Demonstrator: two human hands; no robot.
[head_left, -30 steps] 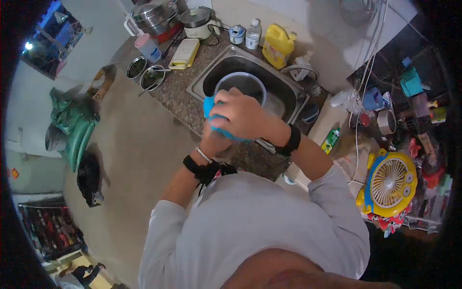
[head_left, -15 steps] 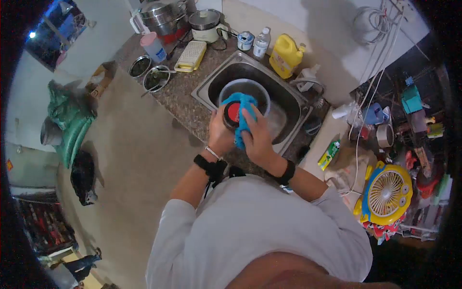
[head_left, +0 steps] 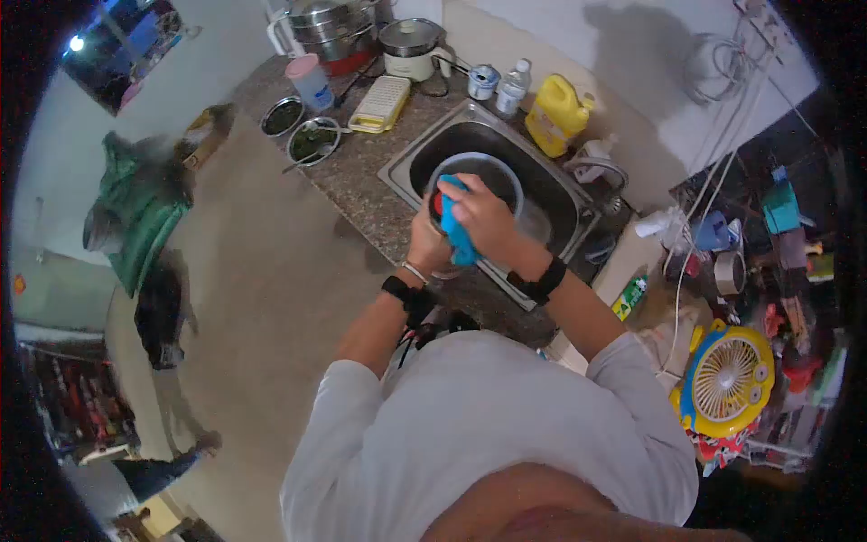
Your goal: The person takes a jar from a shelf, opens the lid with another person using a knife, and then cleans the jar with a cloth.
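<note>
And there were the two hands, close together at the near side of the basin (head_left: 517, 185), in the sink (head_left: 562, 237)! The left hand (head_left: 426, 242) came up from its side with the wrist nearly straight, fingers curled around a dark object with a red face (head_left: 438, 204), mostly hidden between the hands. The right hand (head_left: 488, 221) reached in from the other side, forearm slanting inward, back of the hand uppermost, gripping the blue cloth (head_left: 460, 237) and pressing it against that object. The cloth's lower end hung below the fingers. Both elbows were bent, a black band on each wrist. Beyond the hands, past the sink, stood a yellow jug (head_left: 558, 117); ahead and to their left lay a grater (head_left: 379, 105), beside a bowl of greens (head_left: 313, 143).
</note>
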